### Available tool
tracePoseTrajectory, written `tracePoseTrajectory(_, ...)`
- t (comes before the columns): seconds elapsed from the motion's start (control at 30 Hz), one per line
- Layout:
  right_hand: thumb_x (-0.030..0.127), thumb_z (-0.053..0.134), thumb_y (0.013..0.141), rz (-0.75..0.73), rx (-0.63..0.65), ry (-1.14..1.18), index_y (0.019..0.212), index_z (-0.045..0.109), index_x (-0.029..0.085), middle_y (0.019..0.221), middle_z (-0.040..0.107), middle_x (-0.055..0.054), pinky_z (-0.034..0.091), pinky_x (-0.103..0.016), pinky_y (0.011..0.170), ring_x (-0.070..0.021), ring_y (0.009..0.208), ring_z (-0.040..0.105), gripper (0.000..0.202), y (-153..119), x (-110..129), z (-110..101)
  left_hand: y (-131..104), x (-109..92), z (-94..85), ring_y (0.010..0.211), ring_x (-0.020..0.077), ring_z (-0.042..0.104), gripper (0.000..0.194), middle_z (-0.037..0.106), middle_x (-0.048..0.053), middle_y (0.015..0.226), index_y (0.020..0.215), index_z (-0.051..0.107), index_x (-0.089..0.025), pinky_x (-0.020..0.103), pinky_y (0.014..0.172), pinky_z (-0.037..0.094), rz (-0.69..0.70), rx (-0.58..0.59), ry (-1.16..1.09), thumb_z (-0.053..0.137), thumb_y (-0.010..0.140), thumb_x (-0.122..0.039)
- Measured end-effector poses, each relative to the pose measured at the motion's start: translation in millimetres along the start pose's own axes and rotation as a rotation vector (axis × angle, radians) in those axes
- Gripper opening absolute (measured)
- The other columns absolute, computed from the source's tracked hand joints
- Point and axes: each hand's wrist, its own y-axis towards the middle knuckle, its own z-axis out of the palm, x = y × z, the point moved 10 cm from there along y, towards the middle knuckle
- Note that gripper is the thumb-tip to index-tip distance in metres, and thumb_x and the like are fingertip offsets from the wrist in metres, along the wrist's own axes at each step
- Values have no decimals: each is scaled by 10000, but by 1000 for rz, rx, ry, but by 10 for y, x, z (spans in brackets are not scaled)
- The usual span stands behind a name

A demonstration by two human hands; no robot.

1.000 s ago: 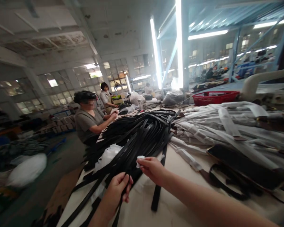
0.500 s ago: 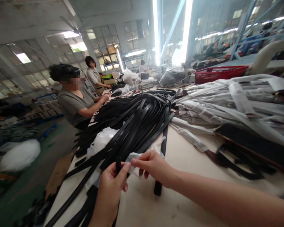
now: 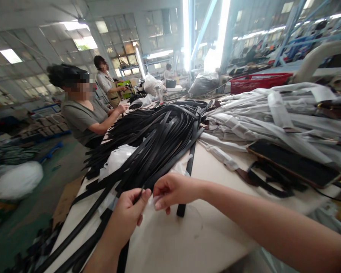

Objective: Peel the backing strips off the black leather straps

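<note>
My left hand (image 3: 127, 214) pinches the end of a black strap (image 3: 123, 254) that runs down past my wrist. My right hand (image 3: 170, 189) is closed on a thin clear plastic wrapper (image 3: 156, 199) right at that strap end, fingertips almost touching the left thumb. Both hands hover over the near part of a pale worktable (image 3: 182, 242). Just behind them spreads a big heap of black straps (image 3: 159, 140).
A pile of straps in white wrappers (image 3: 272, 113) fills the table's right side, with a dark flat case (image 3: 292, 163) in front. A red basket (image 3: 258, 81) stands farther back. Two people (image 3: 79, 110) work along the left edge. White bags (image 3: 17, 180) lie on the floor.
My right hand brought the white wrapper down and left to meet the strap end in my left hand. The view tilted lower, toward the table.
</note>
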Motion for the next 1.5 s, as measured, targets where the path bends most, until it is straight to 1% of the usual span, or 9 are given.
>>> tracePoseTrajectory(0.27, 295, 747, 725, 121, -190, 11, 641, 583, 141, 552, 609, 49, 364, -144, 390, -51, 412, 521, 240, 1, -158, -212, -7, -61, -142, 444, 51, 319, 408, 411, -85, 529, 755, 615, -143, 186, 422, 241, -4, -111, -42, 726, 676, -528)
tracePoseTrajectory(0.47, 406, 777, 684, 117, -129, 59, 639, 581, 140, 554, 612, 36, 393, -164, 419, -73, 436, 544, 334, 10, -169, -126, 7, -28, -143, 420, 50, 276, 337, 332, -113, 466, 642, 478, -186, 184, 414, 200, 24, -126, -26, 679, 721, -444)
tracePoseTrajectory(0.6, 417, 833, 608, 10, -118, -9, 715, 633, 135, 621, 624, 37, 382, -160, 481, -71, 532, 538, 362, 16, -31, -92, 37, 24, -78, 413, 47, 258, 359, 309, -121, 478, 641, 403, -210, 178, 405, 195, 35, -69, -18, 656, 745, -443)
tracePoseTrajectory(0.87, 500, 794, 621, 94, -144, 182, 633, 566, 148, 567, 622, 26, 415, -170, 419, -79, 453, 549, 419, 61, -210, 41, 36, 78, 63, 381, 41, 215, 505, 267, -128, 434, 615, 391, -211, 177, 376, 147, -38, -30, -63, 615, 727, -650)
tracePoseTrajectory(1.1, 332, 654, 797, 91, -183, 17, 627, 533, 164, 503, 568, 53, 380, -149, 387, -62, 407, 500, 268, 28, -141, -66, 21, 100, 61, 401, 32, 172, 599, 221, -125, 439, 557, 423, -188, 179, 390, 162, -123, -74, -265, 582, 678, -753)
tracePoseTrajectory(1.23, 306, 539, 875, -40, -278, -132, 591, 498, 166, 476, 509, 53, 333, -155, 410, -56, 412, 440, 320, -4, 39, -230, 39, 91, 30, 417, 34, 132, 788, 271, -104, 475, 638, 570, -146, 178, 375, 143, -132, -17, -405, 349, 632, -903)
tracePoseTrajectory(1.3, 311, 524, 881, -129, -314, -182, 577, 477, 169, 475, 466, 56, 301, -168, 417, -59, 423, 398, 338, -22, 137, -283, 40, 69, -18, 426, 37, 154, 766, 297, -97, 494, 699, 619, -130, 186, 385, 157, -114, -17, -387, 432, 641, -871)
tracePoseTrajectory(1.4, 342, 514, 881, -198, -333, -203, 577, 457, 172, 500, 400, 62, 267, -187, 433, -64, 454, 340, 353, -37, 206, -314, 13, 24, -46, 467, 46, 216, 539, 298, -95, 503, 744, 642, -116, 196, 442, 170, -91, -10, -316, 687, 676, -649)
tracePoseTrajectory(1.5, 376, 506, 882, -214, -339, -221, 579, 447, 172, 536, 383, 57, 268, -197, 461, -70, 492, 329, 370, -44, 225, -325, -34, -39, 5, 489, 56, 251, 458, 322, -78, 497, 682, 631, -117, 218, 479, 159, -70, 45, -296, 715, 697, -566)
